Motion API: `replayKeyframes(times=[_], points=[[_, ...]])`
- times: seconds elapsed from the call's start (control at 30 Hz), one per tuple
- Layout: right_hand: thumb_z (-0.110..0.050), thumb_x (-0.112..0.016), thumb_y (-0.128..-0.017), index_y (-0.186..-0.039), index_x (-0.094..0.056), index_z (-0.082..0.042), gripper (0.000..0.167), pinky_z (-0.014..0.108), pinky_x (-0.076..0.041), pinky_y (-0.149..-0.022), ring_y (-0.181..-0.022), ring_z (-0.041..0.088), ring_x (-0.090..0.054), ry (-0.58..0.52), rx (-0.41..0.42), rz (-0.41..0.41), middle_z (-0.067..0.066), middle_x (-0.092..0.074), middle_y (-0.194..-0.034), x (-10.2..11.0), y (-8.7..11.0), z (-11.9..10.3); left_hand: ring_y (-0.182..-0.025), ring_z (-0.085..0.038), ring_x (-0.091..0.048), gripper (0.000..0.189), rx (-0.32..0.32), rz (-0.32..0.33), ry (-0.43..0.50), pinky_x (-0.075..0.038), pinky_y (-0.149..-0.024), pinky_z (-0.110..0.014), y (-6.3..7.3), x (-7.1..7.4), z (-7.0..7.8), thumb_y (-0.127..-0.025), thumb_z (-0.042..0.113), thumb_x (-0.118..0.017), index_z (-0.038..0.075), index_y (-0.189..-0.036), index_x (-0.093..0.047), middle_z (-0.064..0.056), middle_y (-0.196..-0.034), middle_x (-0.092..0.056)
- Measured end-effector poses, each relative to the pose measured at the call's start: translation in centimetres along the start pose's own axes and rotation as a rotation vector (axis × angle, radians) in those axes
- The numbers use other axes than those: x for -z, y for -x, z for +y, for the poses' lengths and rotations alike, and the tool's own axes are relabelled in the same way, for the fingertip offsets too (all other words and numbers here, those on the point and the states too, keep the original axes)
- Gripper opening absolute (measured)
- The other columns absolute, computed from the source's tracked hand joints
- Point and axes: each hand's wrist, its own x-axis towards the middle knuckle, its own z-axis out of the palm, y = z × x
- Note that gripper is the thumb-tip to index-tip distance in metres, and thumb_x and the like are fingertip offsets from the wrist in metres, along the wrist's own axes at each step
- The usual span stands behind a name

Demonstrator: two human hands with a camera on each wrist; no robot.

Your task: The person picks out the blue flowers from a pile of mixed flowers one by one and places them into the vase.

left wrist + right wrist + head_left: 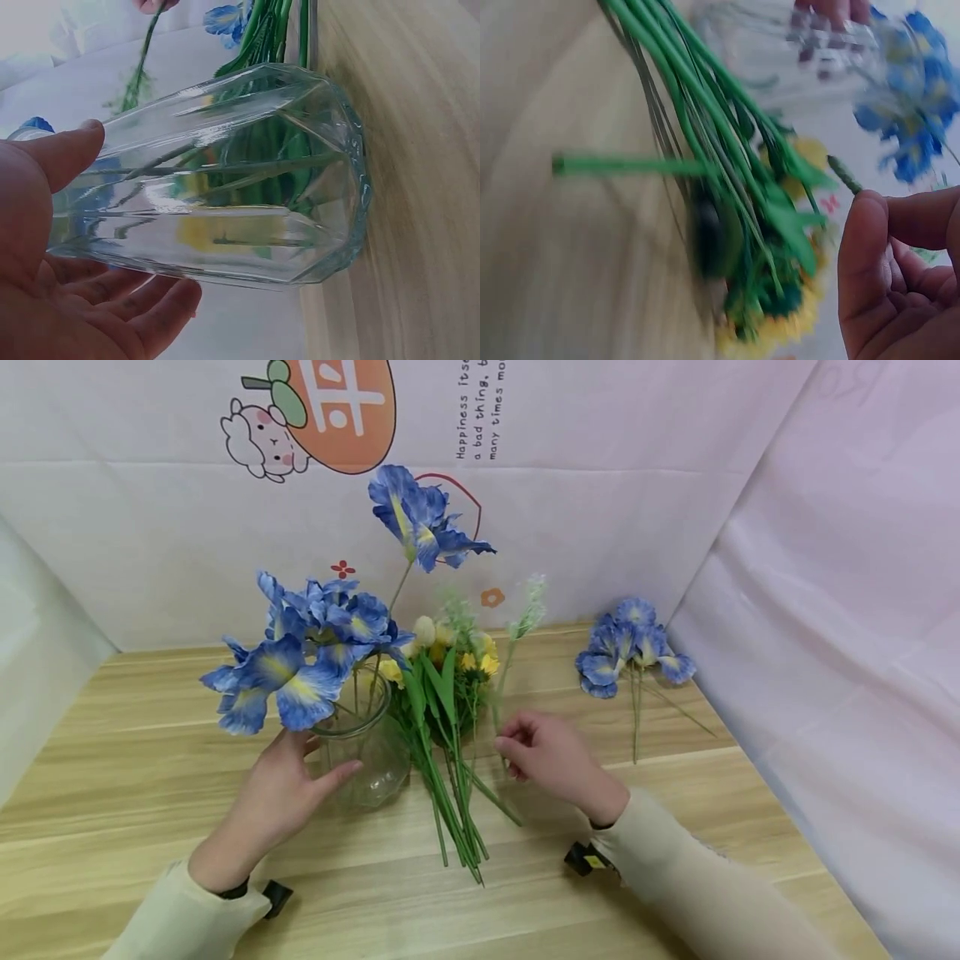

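A clear faceted glass vase stands on the table, holding several blue irises; one iris rises well above the others. My left hand grips the vase from the left. In the left wrist view the thumb lies on one side of the glass, with the fingers on the other. Right of the vase, my right hand pinches the thin stem of a pale green-white flower sprig, held upright. The cut end of that stem pokes out past the fingertips in the right wrist view.
A bundle of long green stems with yellow flowers lies between vase and right hand. More blue irises lie at the back right. A printed white cloth hangs behind the wooden table.
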Motion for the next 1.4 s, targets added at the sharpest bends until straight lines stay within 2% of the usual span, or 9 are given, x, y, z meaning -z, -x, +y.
replayKeyframes(times=[0.27, 0.33, 0.5, 0.6, 0.77, 1.0, 1.13, 1.4], points=[[-0.02, -0.064, -0.099, -0.092, -0.067, -0.013, 0.01, 0.031, -0.052, -0.053, -0.053, 0.014, -0.061, 0.079, 0.004, -0.124, -0.006, -0.063, -0.067, -3.6, -0.5, 0.0, -0.108, -0.047, -0.062, 0.08, 0.026, -0.01, 0.053, -0.053, -0.088, -0.055, -0.2, -0.2, -0.2, -0.091, 0.04, -0.074, -0.002, -0.147, -0.034, -0.027, -0.142, -0.046], [-0.02, -0.065, -0.099, -0.089, -0.067, -0.014, 0.011, 0.032, -0.052, -0.054, -0.051, 0.014, -0.06, 0.105, 0.018, -0.135, -0.007, -0.063, -0.065, -4.1, -0.6, 0.0, -0.108, -0.047, -0.062, 0.079, 0.026, -0.013, 0.06, -0.054, -0.087, -0.053, -0.2, -0.3, -0.3, -0.092, 0.04, -0.074, -0.002, -0.146, -0.034, -0.027, -0.143, -0.045], [-0.022, -0.067, -0.097, -0.08, -0.063, -0.018, 0.019, 0.03, -0.049, -0.059, -0.052, 0.01, -0.055, 0.253, 0.076, -0.148, -0.01, -0.058, -0.061, -4.6, -1.0, 0.0, -0.107, -0.047, -0.062, 0.081, 0.02, -0.016, 0.058, -0.055, -0.086, -0.052, -0.3, -0.4, -0.3, -0.092, 0.039, -0.074, -0.002, -0.148, -0.032, -0.027, -0.146, -0.042], [-0.022, -0.068, -0.096, -0.077, -0.059, -0.019, 0.021, 0.031, -0.047, -0.059, -0.053, 0.009, -0.052, 0.346, 0.12, -0.148, -0.01, -0.055, -0.062, -4.7, -1.1, 0.1, -0.108, -0.047, -0.062, 0.082, 0.023, -0.021, 0.063, -0.055, -0.086, -0.052, -0.3, -0.3, -0.3, -0.092, 0.039, -0.074, -0.002, -0.149, -0.031, -0.027, -0.146, -0.041], [-0.023, -0.068, -0.096, -0.075, -0.055, -0.019, 0.026, 0.031, -0.045, -0.056, -0.054, 0.01, -0.047, 0.439, 0.173, -0.136, -0.008, -0.052, -0.061, -4.9, -1.0, 0.2, -0.109, -0.047, -0.061, 0.083, 0.029, -0.029, 0.067, -0.054, -0.087, -0.053, -0.3, -0.2, -0.3, -0.092, 0.04, -0.073, -0.001, -0.15, -0.03, -0.027, -0.148, -0.039], [-0.028, -0.067, -0.097, -0.071, -0.053, -0.019, 0.031, 0.03, -0.044, -0.055, -0.051, 0.009, -0.046, 0.446, 0.174, -0.135, -0.009, -0.049, -0.057, -4.7, -0.9, -0.1, -0.111, -0.047, -0.06, 0.082, 0.029, -0.024, 0.079, -0.054, -0.087, -0.052, -0.2, -0.2, -0.4, -0.092, 0.04, -0.073, 0.0, -0.149, -0.03, -0.026, -0.147, -0.041], [-0.03, -0.065, -0.098, -0.072, -0.054, -0.02, 0.029, 0.029, -0.045, -0.053, -0.051, 0.008, -0.047, 0.432, 0.138, -0.137, -0.009, -0.05, -0.058, -4.1, -1.0, 0.0, -0.111, -0.048, -0.06, 0.083, 0.044, -0.03, 0.075, -0.054, -0.087, -0.052, -0.2, -0.1, -0.4, -0.092, 0.043, -0.072, 0.001, -0.15, -0.03, -0.026, -0.147, -0.04], [-0.024, -0.066, -0.097, -0.078, -0.06, -0.016, 0.022, 0.03, -0.046, -0.053, -0.054, 0.012, -0.05, 0.397, 0.041, -0.095, -0.005, -0.056, -0.066, -0.8, -1.6, 0.7, -0.112, -0.049, -0.059, 0.086, 0.035, -0.033, 0.084, -0.054, -0.087, -0.052, -0.1, 0.0, -0.3, -0.092, 0.045, -0.071, 0.0, -0.151, -0.028, -0.027, -0.148, -0.039]])
